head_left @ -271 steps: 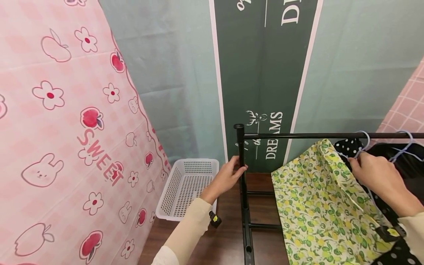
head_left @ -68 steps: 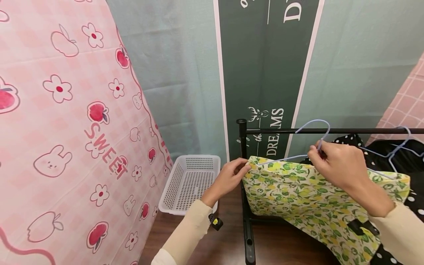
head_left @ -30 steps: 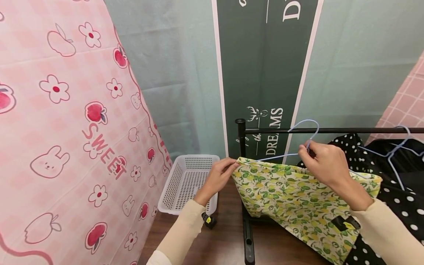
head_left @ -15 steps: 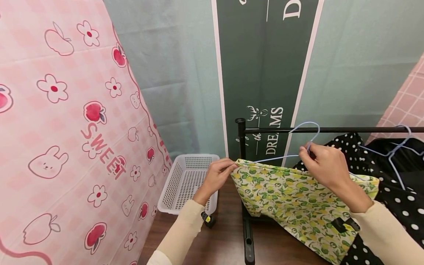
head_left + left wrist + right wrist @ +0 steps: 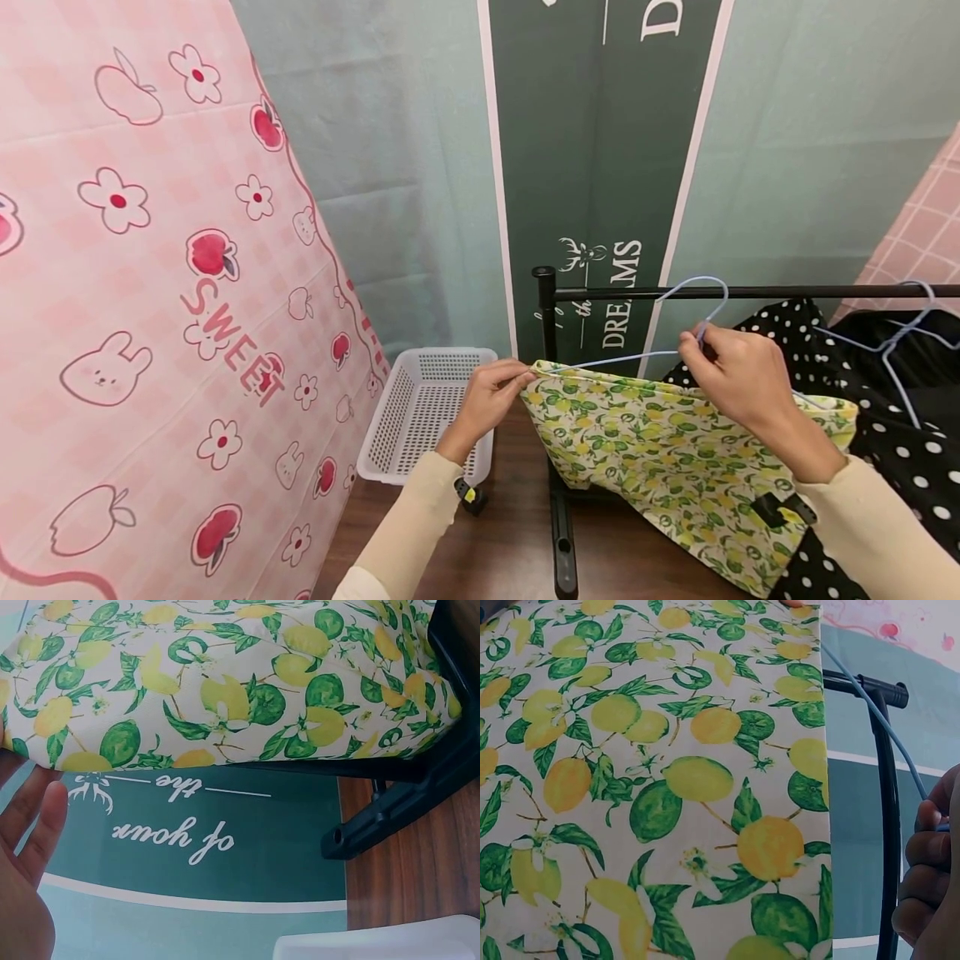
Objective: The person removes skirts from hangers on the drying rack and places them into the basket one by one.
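A white lemon-print garment (image 5: 652, 442) with green leaves hangs spread out below the black rail. Inside its top edge runs a thin blue hanger (image 5: 615, 360), whose hook overlaps the rail in the head view. My left hand (image 5: 487, 396) pinches the garment's upper left corner between thumb and fingers. Around the hanger's neck my right hand (image 5: 746, 367) is curled, with its wrist in front of the fabric. In the right wrist view, the curled fingers (image 5: 922, 881) hold the blue wire beside the fabric. The hanger's middle is hidden behind the right hand.
The black garment rack's rail (image 5: 607, 294) meets a post (image 5: 546, 312) at its left end. Right of it hang black polka-dot cloth (image 5: 900, 483) and another blue hanger (image 5: 892, 342). A white perforated basket (image 5: 386, 454) stands on the wooden floor at left.
My left hand has gone from the rack post to the garment's corner. The garment, earlier bunched at right, is spread leftward on its lifted hanger. The last half second shows hardly any movement.
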### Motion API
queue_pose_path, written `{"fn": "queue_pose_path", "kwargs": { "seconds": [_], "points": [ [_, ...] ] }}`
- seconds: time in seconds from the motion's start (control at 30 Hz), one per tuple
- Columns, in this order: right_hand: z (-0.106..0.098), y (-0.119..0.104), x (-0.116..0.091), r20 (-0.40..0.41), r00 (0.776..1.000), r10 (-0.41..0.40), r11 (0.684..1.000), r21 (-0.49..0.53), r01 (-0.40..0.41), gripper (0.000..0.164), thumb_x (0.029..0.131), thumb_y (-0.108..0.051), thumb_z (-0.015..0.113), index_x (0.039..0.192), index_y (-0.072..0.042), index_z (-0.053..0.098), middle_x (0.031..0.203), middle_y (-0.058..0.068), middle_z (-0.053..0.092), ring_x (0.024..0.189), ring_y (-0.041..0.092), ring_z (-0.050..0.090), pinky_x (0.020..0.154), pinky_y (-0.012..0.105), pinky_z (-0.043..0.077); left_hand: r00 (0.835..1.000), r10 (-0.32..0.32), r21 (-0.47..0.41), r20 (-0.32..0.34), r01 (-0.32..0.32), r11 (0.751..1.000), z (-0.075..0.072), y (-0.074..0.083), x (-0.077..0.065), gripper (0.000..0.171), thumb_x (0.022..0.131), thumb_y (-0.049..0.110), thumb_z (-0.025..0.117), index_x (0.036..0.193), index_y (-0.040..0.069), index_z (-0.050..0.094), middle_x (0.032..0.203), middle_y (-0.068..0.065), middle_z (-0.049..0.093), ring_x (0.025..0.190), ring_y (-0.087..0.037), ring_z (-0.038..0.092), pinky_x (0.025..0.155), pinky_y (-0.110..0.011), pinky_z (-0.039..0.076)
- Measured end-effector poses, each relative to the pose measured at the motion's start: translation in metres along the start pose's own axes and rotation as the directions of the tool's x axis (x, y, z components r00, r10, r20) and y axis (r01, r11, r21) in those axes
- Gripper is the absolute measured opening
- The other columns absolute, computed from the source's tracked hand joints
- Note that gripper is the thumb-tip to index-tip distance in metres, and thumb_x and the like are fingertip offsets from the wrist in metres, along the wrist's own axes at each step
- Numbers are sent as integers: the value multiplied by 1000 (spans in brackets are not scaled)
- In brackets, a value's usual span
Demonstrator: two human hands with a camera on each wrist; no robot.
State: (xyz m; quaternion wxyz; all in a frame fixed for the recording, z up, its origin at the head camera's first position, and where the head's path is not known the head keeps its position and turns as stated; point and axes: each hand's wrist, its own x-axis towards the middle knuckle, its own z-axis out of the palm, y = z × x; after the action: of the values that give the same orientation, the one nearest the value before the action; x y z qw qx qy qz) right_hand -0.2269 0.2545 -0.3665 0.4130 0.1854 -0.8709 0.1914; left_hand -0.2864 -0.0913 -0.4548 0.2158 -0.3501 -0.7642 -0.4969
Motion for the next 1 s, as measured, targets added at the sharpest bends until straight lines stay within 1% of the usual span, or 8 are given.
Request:
{"fn": "queue_pose_path", "kwargs": {
  "seconds": [0.27,0.4,0.53,0.6,0.73,0.8,0.9,1.0],
  "points": [
    [-1,0,0,-20,1000,-1,1000,12,2,43,99,-14,64,60,-23,47,49,-10,38,47,-8,17,46,23,22,999,36,3,11,-36,999,-1,-1,0,10,97,6,76,101,6,84,100,-10,82,87,-21,75,73,-28,59],
    [-1,0,1,-21,1000,-2,1000,19,3,41,99,-14,63,61,-22,50,50,-10,37,47,-8,17,45,23,22,999,42,9,19,-43,999,-1,-1,0,10,98,6,75,102,5,84,97,-10,81,78,-15,70,68,-24,54],
    [-1,0,2,-25,1000,-6,1000,25,7,41,100,-14,61,62,-21,50,50,-10,35,46,-7,16,45,23,21,999,9,32,43,-10,999,-1,2,-1,12,100,11,74,105,6,83,93,-9,79,72,-8,62,66,-21,51],
    [0,0,3,-25,1000,-4,1000,26,4,41,101,-15,61,62,-21,49,50,-10,35,46,-7,16,45,23,21,998,-17,39,56,15,999,0,2,-2,13,100,13,73,107,7,82,95,-8,79,74,-8,64,68,-22,53],
    [0,0,4,-24,1000,6,1000,26,-5,41,101,-14,60,62,-21,49,51,-10,34,46,-6,15,44,23,20,995,-62,37,81,60,998,1,3,-3,14,101,14,73,110,6,81,100,-8,78,80,-14,70,71,-27,58],
    [0,1,4,-26,1000,12,1000,28,-11,40,101,-14,60,63,-20,50,51,-10,34,46,-6,15,44,24,20,992,-81,32,94,78,996,2,3,-4,15,101,14,73,111,6,80,102,-9,78,81,-16,70,71,-27,58],
    [0,1,5,-28,999,18,999,32,-17,39,101,-14,60,63,-19,53,51,-9,35,46,-6,16,44,25,20,990,-109,38,93,106,994,2,4,-4,16,101,16,73,111,6,80,102,-8,77,79,-14,67,70,-24,56],
    [-1,1,5,-20,1000,21,999,33,-20,39,102,-14,60,63,-19,53,50,-9,35,46,-4,18,45,25,21,987,-138,39,76,136,990,2,4,-4,15,101,17,73,109,8,80,100,-7,78,76,-9,63,68,-23,53]
  ]
}}
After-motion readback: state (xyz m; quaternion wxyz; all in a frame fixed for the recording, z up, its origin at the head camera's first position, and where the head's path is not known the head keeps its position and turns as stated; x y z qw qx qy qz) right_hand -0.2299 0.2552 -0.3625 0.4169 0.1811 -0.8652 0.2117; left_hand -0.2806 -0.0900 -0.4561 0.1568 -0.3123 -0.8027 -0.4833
